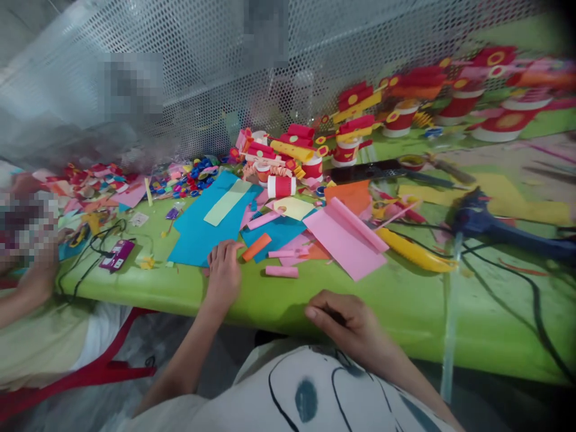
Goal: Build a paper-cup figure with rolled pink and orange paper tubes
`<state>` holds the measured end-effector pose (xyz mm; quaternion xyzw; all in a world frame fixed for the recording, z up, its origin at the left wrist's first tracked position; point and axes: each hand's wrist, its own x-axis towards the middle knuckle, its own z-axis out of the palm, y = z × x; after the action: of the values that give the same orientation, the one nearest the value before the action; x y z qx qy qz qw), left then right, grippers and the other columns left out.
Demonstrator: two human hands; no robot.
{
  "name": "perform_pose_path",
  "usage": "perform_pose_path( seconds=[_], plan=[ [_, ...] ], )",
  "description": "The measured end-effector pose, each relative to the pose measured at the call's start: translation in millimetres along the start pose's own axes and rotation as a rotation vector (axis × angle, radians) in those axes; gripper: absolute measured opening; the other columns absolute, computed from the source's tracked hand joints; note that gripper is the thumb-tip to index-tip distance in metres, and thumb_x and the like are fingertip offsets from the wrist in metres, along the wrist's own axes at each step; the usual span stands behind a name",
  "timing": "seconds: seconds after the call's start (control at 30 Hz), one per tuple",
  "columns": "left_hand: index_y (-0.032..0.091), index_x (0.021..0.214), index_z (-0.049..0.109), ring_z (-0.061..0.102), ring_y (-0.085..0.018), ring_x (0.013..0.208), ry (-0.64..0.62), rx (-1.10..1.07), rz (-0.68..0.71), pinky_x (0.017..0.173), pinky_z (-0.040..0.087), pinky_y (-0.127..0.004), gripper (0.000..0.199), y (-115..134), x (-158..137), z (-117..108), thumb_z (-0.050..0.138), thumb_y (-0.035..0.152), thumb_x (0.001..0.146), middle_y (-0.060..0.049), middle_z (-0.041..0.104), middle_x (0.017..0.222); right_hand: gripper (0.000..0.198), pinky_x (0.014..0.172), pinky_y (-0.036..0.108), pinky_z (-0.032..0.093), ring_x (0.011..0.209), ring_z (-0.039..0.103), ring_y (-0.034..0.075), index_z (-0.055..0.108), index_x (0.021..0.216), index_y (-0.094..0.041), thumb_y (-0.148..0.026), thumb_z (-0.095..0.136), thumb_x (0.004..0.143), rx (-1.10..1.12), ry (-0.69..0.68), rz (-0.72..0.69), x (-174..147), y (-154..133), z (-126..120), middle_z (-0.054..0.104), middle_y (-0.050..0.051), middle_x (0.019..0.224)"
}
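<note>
My left hand (225, 273) lies on the near part of the green table, fingers laid down over the edge of a blue paper sheet (198, 234). Just right of its fingertips is a small orange paper roll (257, 246). My right hand (342, 315) is at the table's front edge, fingers curled toward the thumb, with nothing visible in it. Between the hands lies a short pink paper roll (281, 272). Beyond the right hand is a pink sheet (344, 246) with one side rolled up. A red-and-white paper cup (282, 186) lies farther back.
Finished-looking cup models (346, 150) line the back by a perforated metal screen (198, 72). Right are a yellow utility knife (416, 252), a blue glue gun (490, 222) with cables, and scissors (405, 168). Left are bottle caps (193, 177), a purple box (117, 255) and another person's arm (38, 279).
</note>
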<state>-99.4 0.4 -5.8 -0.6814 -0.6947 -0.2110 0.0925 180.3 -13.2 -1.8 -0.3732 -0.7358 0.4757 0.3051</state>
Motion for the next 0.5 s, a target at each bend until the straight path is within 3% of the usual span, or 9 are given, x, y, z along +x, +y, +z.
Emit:
perform_pose_path(
  seconds=[0.27,0.5],
  plan=[
    [0.020,0.112,0.062,0.063,-0.029,0.107,0.082,-0.055,0.074,0.092,0.042,-0.043,0.030,-4.3,0.8,1.5,0.039,0.006,0.098,-0.011,0.071,0.110,0.029,0.062,0.027,0.042,0.065,0.059,0.014,0.066,0.082,-0.021,-0.040,0.052,0.099,-0.084,0.063,0.045,-0.8,-4.2,8.5,0.064,0.001,0.069],
    [0.022,0.108,0.064,0.067,-0.025,0.101,0.106,-0.169,0.089,0.095,0.041,-0.042,0.020,2.2,4.2,0.9,0.045,0.023,0.104,-0.008,0.075,0.107,0.031,0.058,0.025,0.042,0.060,0.056,0.013,0.063,0.076,-0.021,-0.036,0.050,0.099,-0.150,0.102,0.079,0.5,-9.3,8.3,0.061,-0.001,0.064]
  ],
)
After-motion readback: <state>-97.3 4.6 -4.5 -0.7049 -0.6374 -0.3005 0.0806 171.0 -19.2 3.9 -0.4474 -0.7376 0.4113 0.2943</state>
